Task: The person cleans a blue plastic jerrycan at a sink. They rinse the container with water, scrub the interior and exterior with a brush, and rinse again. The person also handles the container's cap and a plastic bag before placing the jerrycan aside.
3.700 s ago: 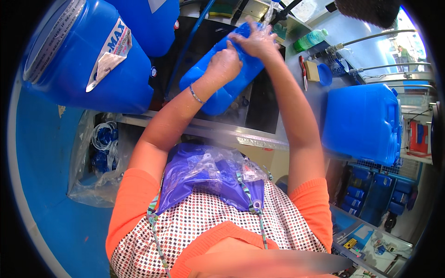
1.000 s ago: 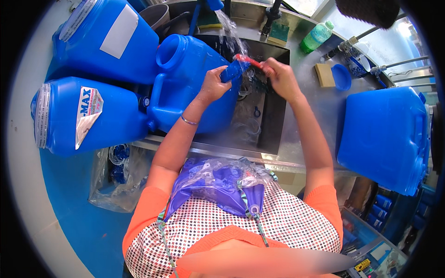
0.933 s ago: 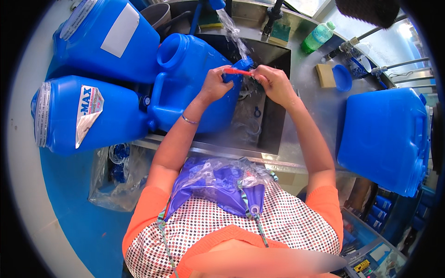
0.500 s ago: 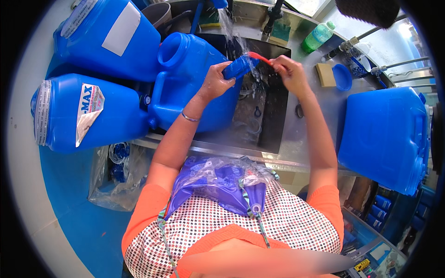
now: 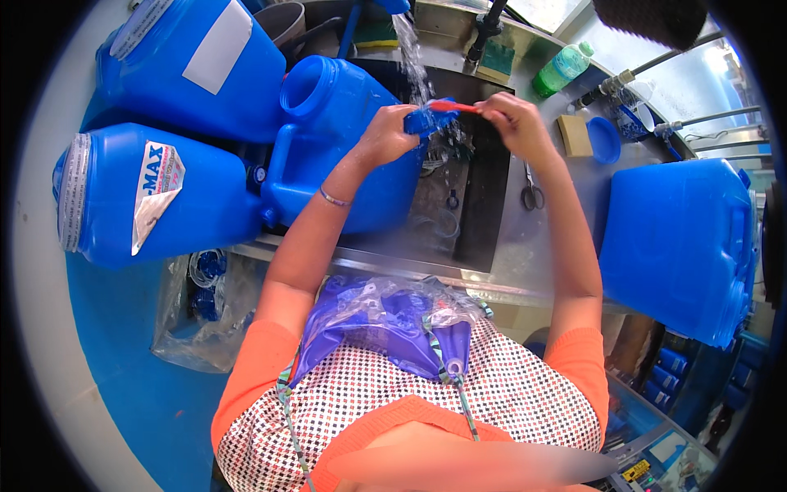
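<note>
Over the sink (image 5: pixel 484 221), my left hand (image 5: pixel 387 138) is closed round a blue plastic piece (image 5: pixel 420 123). Its exact kind is hard to make out. My right hand (image 5: pixel 516 125) pinches the end of a slim red brush-like tool (image 5: pixel 455 107), whose far end touches the blue piece. From a blue spout (image 5: pixel 395 6), water (image 5: pixel 414 61) runs down onto the piece and splashes into the sink. A large open-mouthed blue jerrycan (image 5: pixel 348 180) leans in the sink, just left of and below my left hand.
Two blue jerrycans (image 5: pixel 205 201) (image 5: pixel 238 115) lie at left, and another blue jerrycan (image 5: pixel 680 246) stands at right. Scissors (image 5: pixel 532 195), a tan block (image 5: pixel 575 135), a blue lid (image 5: pixel 604 139) and a green bottle (image 5: pixel 563 68) rest on the steel counter right of the sink.
The red tool has swung from slanting to nearly level across the blue piece. My right hand has shifted slightly up, and the scissors show more fully beside my right forearm.
</note>
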A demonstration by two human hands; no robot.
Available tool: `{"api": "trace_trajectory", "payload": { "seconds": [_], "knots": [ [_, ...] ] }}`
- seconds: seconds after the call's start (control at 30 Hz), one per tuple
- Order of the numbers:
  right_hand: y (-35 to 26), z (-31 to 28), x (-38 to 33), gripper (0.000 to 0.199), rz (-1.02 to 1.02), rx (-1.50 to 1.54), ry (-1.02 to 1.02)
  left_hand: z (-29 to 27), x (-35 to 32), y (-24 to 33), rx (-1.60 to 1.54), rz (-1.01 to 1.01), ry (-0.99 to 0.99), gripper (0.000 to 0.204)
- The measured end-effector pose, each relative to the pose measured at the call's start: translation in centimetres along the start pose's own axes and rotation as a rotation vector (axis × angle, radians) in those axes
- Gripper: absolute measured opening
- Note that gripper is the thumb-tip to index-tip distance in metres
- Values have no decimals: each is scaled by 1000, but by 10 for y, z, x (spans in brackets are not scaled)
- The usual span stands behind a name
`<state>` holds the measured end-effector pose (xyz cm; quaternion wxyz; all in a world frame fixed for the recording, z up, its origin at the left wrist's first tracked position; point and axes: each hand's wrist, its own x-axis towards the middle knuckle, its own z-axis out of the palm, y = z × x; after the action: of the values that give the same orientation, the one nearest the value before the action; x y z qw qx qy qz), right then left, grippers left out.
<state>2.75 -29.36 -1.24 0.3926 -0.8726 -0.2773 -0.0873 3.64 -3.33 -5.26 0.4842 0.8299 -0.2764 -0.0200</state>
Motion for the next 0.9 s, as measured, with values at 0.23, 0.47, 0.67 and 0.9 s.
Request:
{"api": "trace_trajectory", "payload": {
  "seconds": [0.23, 0.47, 0.67, 0.9],
  "knots": [
    [-9, -9, 14, 10, 59, -250, -10, -2, 6, 11, 255, -49, 4, 35],
    [-3, 0, 16, 8, -6, -129, 46, -3, 2, 15, 205, -73, 83, 26],
    [-5, 0, 19, 10, -49, -117, -76, 0, -1, 17, 196, -59, 59, 25],
    [-7, -3, 22, 11, -22, -115, -43, -2, -1, 17, 191, -5, 128, 23]
  ]
}}
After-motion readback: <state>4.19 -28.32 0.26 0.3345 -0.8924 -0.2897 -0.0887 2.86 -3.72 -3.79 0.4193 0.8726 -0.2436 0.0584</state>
